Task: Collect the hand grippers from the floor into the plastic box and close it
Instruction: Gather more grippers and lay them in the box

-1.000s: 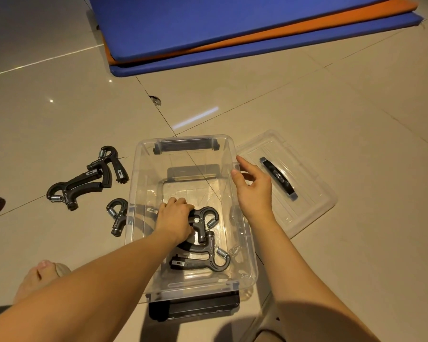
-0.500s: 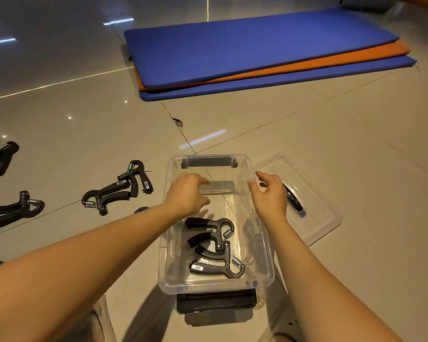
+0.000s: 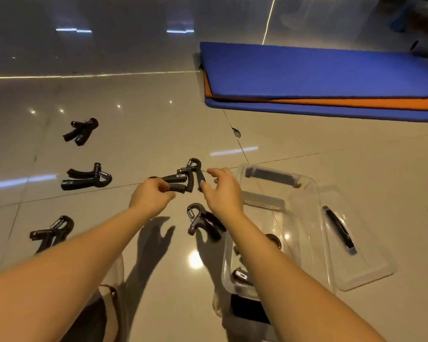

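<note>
Black sprung hand grippers [image 3: 87,177] lie scattered on the tiled floor [image 3: 158,134] at left, well apart from the hands. Left hand [image 3: 151,197] has fingers curled at the handle ends of a tangled black gripper pair [image 3: 187,178]; whether it actually grasps them cannot be told through blur. That pair lies just ahead, between both hands, long axis left to right, handles toward the nearer left hand. Right hand [image 3: 223,191] is spread, holding nothing. Clear plastic box [image 3: 269,174] stands at right, clear lid [image 3: 361,272] beside it

Black hand grippers [image 3: 87,178] with silver springs; clear plastic box [image 3: 304,183]; glossy beige tiled floor [image 3: 356,174]; blue and orange mats [image 3: 319,77].
</note>
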`<state>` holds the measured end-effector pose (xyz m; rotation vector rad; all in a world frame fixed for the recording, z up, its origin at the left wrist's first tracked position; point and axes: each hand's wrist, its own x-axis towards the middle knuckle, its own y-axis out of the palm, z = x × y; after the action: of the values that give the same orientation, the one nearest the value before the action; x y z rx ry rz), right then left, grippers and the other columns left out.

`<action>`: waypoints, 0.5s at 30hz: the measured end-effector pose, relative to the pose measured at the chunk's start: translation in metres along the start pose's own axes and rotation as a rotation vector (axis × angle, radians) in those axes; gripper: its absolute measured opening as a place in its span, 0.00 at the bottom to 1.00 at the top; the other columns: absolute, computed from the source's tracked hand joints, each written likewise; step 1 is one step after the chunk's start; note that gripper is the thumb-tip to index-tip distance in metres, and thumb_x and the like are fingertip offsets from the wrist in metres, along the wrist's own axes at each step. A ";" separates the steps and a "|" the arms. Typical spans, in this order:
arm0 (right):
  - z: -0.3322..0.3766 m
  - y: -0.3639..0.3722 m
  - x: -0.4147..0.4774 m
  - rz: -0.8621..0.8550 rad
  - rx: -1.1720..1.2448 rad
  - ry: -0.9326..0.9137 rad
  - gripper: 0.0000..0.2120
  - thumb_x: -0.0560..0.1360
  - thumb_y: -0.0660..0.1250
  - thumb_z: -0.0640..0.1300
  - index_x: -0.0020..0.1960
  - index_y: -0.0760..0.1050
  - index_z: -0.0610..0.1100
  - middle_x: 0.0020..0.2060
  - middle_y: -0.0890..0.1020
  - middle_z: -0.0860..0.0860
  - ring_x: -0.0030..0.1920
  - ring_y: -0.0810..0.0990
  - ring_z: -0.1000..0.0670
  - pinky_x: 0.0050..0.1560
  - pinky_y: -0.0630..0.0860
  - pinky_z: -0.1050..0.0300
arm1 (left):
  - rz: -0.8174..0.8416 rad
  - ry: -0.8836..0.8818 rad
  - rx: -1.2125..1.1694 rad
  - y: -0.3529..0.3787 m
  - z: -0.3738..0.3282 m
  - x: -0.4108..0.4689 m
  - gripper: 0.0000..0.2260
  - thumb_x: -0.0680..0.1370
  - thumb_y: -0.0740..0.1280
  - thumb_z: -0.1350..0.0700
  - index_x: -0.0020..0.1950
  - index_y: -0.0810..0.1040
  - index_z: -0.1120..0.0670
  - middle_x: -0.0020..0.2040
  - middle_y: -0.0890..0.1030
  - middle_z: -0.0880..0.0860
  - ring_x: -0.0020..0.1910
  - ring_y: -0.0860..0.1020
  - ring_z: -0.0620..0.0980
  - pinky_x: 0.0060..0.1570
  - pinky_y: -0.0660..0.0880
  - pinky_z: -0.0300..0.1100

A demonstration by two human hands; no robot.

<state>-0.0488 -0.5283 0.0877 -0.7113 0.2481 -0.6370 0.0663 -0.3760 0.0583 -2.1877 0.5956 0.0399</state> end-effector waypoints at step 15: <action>-0.056 0.130 0.011 0.520 -0.680 0.387 0.49 0.68 0.77 0.49 0.79 0.51 0.47 0.71 0.66 0.43 0.72 0.65 0.38 0.70 0.64 0.36 | 0.048 0.058 0.386 0.043 0.102 0.065 0.37 0.70 0.76 0.45 0.76 0.67 0.52 0.72 0.72 0.54 0.68 0.70 0.57 0.65 0.69 0.53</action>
<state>-0.0045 -0.4893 -0.0419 -1.1155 1.0057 -0.1689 0.1228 -0.3486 -0.0535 -1.8053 0.6312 -0.1055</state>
